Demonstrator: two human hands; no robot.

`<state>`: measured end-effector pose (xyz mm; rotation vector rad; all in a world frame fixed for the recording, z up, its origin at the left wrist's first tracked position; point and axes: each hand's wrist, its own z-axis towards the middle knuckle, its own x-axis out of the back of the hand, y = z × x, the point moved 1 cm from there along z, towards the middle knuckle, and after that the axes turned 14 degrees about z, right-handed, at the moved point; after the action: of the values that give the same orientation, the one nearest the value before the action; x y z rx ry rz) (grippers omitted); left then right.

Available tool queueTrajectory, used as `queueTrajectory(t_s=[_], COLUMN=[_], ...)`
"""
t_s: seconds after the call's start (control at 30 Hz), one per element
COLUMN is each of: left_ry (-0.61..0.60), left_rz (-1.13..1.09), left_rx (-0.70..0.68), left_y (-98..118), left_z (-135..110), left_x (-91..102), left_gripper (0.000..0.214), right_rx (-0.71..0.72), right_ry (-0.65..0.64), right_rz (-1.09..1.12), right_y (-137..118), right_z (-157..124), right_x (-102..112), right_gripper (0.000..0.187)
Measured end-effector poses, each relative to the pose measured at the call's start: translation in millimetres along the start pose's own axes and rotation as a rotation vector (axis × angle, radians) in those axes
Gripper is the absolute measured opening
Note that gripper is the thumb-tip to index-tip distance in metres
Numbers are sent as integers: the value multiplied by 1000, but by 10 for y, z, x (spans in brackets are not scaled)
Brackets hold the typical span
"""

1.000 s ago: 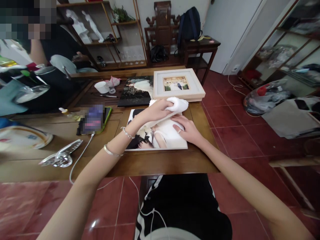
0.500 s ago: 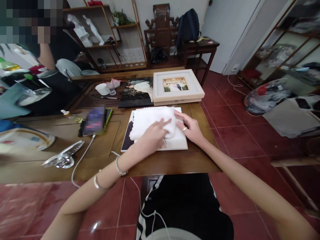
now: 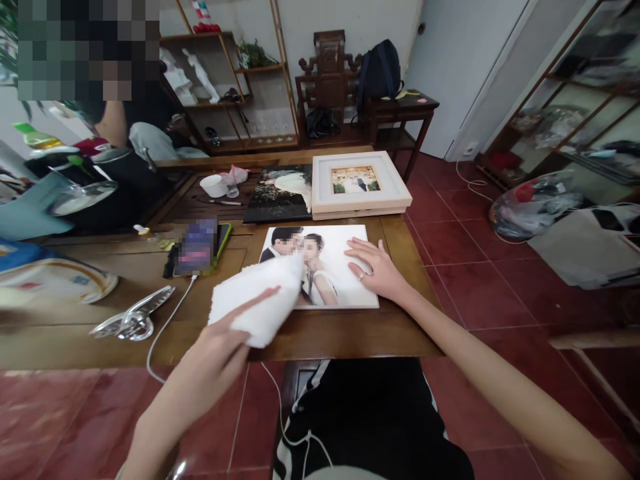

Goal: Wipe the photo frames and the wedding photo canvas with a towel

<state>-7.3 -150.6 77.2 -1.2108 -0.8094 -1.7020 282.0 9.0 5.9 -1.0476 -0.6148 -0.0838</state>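
The left hand (image 3: 220, 343) is brought in from the lower left, its forearm angled up and inward across the near edge of the surface (image 3: 345, 333), back of the hand upward. Its grip is closed around a white cloth (image 3: 250, 310), with one finger laid out straight along the top of the fabric. By the cloth, the near left corner of a photo print (image 3: 327, 267) is hidden from view; whether the two are in contact there cannot be told. The print is laid flat on the surface in front of the person, near its right end. The right hand (image 3: 377, 270) is placed palm down on the print's right side, wrist low and forearm stretched in from the lower right; its grip is wide, fingers spread and thumb held apart, nothing being grasped. Just beyond the print, a pale framed picture (image 3: 323, 190) is set beside a dark photo panel (image 3: 263, 203).
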Motion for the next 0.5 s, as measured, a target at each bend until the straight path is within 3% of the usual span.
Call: queueTrajectory(t_s=[0.13, 0.27, 0.4, 0.5], left_ry=[391, 629, 794, 911], left_rz=[-103, -420, -721, -915], left_rx=[467, 950, 1113, 1126], left_y=[-378, -474, -407, -397], left_z=[-184, -176, -55, -16], left_x=[-374, -716, -796, -761], left_gripper=[47, 28, 38, 40], right_rx=[-17, 220, 354, 281], right_ry=[-52, -183, -425, -425], right_rz=[-122, -321, -419, -534], right_y=[-57, -349, -752, -902], right_z=[-25, -76, -75, 34], right_x=[35, -122, -577, -893], right_gripper=[30, 40, 71, 89])
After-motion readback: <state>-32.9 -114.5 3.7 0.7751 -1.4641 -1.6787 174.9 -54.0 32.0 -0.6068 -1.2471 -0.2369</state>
